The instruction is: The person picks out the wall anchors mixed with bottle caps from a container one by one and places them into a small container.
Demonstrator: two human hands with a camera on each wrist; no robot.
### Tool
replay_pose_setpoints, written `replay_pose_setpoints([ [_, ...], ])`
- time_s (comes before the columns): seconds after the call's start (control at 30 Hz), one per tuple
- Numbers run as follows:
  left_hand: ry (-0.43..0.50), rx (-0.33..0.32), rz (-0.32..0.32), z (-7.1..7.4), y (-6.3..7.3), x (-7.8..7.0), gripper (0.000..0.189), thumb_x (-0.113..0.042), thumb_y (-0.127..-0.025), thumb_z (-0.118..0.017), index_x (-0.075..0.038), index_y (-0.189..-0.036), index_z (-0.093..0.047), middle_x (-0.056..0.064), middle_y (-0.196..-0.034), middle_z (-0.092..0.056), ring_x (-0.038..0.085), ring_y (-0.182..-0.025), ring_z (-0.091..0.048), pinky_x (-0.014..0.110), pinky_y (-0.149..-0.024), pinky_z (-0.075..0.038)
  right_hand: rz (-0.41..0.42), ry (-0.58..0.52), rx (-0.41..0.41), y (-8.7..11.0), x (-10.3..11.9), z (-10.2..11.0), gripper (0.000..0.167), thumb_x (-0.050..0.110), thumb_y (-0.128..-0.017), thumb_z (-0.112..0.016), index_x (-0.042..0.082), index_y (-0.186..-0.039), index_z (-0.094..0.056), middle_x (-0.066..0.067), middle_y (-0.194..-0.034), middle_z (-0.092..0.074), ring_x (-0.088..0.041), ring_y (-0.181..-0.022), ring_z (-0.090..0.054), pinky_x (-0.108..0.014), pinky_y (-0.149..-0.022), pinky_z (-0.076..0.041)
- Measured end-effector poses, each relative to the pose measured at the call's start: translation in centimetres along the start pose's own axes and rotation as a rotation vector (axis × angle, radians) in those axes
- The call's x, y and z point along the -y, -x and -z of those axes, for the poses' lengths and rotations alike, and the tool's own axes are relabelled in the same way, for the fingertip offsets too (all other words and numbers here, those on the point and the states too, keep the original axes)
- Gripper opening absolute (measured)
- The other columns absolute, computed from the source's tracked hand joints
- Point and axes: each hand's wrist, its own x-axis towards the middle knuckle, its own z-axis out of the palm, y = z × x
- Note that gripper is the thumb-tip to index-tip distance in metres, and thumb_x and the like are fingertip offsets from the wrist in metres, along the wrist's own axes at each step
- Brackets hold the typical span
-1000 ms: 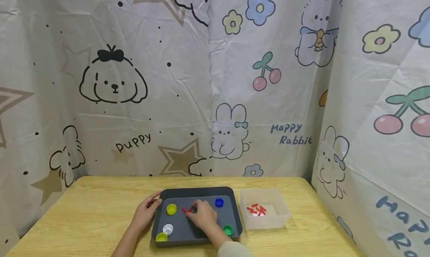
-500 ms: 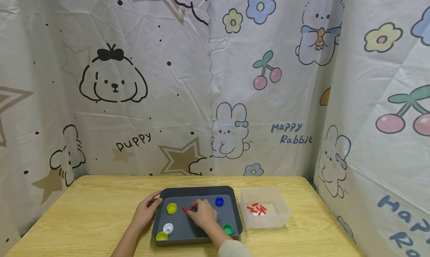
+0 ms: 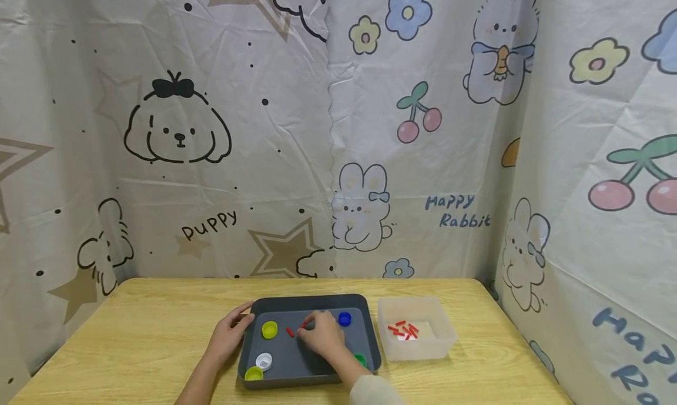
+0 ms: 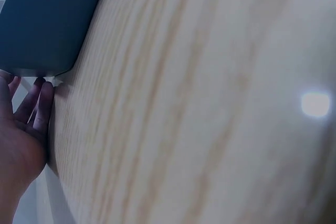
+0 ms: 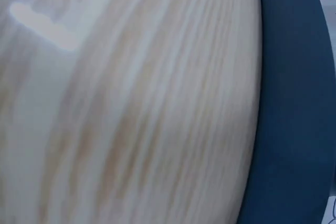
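Note:
A dark grey tray [image 3: 309, 383] lies on the wooden table. Inside it, my right hand [image 3: 324, 333] is over the middle, its thumb and forefinger appearing to pinch a short red stick [image 3: 304, 325], mostly hidden by the fingers. A second red stick [image 3: 289, 332] lies slanted on the tray floor just left of these fingertips. My left hand [image 3: 227, 335] rests against the tray's left side near the far corner. In the left wrist view, its loosely extended fingers [image 4: 43, 106] touch the tray's outer edge. The right wrist view does not show the right hand's fingers.
In the tray are two yellow caps [image 3: 270, 330], [image 3: 254, 374], a white cap [image 3: 264, 361], a blue cap [image 3: 345, 318] and a green cap [image 3: 361, 360], partly behind the right forearm. A translucent box [image 3: 441, 340] with several red sticks [image 3: 406, 331] stands right of the tray.
My right hand has shifted slightly right and its forearm now covers more of the green cap. The left hand and the red stick on the left have stayed in place.

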Motion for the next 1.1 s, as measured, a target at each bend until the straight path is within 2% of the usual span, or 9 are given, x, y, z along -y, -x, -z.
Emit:
replay_pose_setpoints([
  [0.23,-0.011,0.029,0.065,0.1,0.0,-0.3,0.042,-0.026,-0.095,-0.053,-0.011,-0.134,-0.051,0.017,-0.117,-0.062,0.015,-0.093,-0.056,0.025,-0.074,-0.045,0.026,0.004,-0.002,0.0,-0.1,1.2,0.020,0.030,-0.076,-0.075,0.017,-0.089,-0.067,-0.004,-0.090,-0.057,-0.015,-0.071,-0.052,-0.032,-0.056,-0.038],
  [0.33,-0.019,0.026,0.064,0.1,0.0,-0.3,0.042,-0.026,-0.095,-0.053,-0.011,-0.134,-0.051,0.017,-0.116,-0.062,0.015,-0.093,-0.056,0.025,-0.075,-0.045,0.033,0.009,0.008,0.0,0.0,1.7,0.020,0.031,-0.077,-0.074,0.018,-0.090,-0.066,-0.003,-0.090,-0.055,-0.014,-0.067,-0.048,-0.032,-0.055,-0.036],
  [0.63,-0.008,0.035,0.071,0.1,0.0,-0.4,0.043,-0.026,-0.095,-0.053,-0.011,-0.135,-0.050,0.017,-0.117,-0.061,0.015,-0.093,-0.055,0.024,-0.073,-0.045,0.058,0.017,0.016,-0.1,0.0,3.7,0.022,0.033,-0.079,-0.073,0.018,-0.094,-0.067,-0.006,-0.096,-0.057,-0.014,-0.066,-0.049,-0.031,-0.055,-0.037],
  [0.8,-0.023,0.031,0.067,0.2,0.1,-0.3,0.043,-0.025,-0.095,-0.053,-0.010,-0.135,-0.050,0.017,-0.118,-0.061,0.015,-0.096,-0.056,0.024,-0.075,-0.045,0.082,0.046,-0.003,-0.2,0.0,4.9,0.025,0.034,-0.079,-0.073,0.017,-0.095,-0.068,-0.008,-0.102,-0.059,-0.017,-0.074,-0.056,-0.037,-0.060,-0.042],
  [0.9,-0.029,0.029,0.061,0.2,0.2,-0.3,0.043,-0.026,-0.095,-0.053,-0.009,-0.135,-0.050,0.018,-0.117,-0.061,0.017,-0.097,-0.057,0.024,-0.075,-0.045,0.088,0.054,-0.007,-0.2,0.1,5.7,0.026,0.035,-0.078,-0.073,0.016,-0.096,-0.068,-0.011,-0.107,-0.060,-0.017,-0.072,-0.056,-0.037,-0.060,-0.043],
  [1.1,-0.013,0.028,0.073,0.1,0.1,-0.2,0.043,-0.026,-0.095,-0.054,-0.011,-0.135,-0.051,0.017,-0.117,-0.062,0.015,-0.094,-0.056,0.024,-0.073,-0.045,0.084,0.053,-0.017,-0.2,0.0,7.1,0.026,0.033,-0.079,-0.073,0.015,-0.096,-0.068,-0.009,-0.100,-0.058,-0.012,-0.066,-0.050,-0.030,-0.055,-0.039],
])
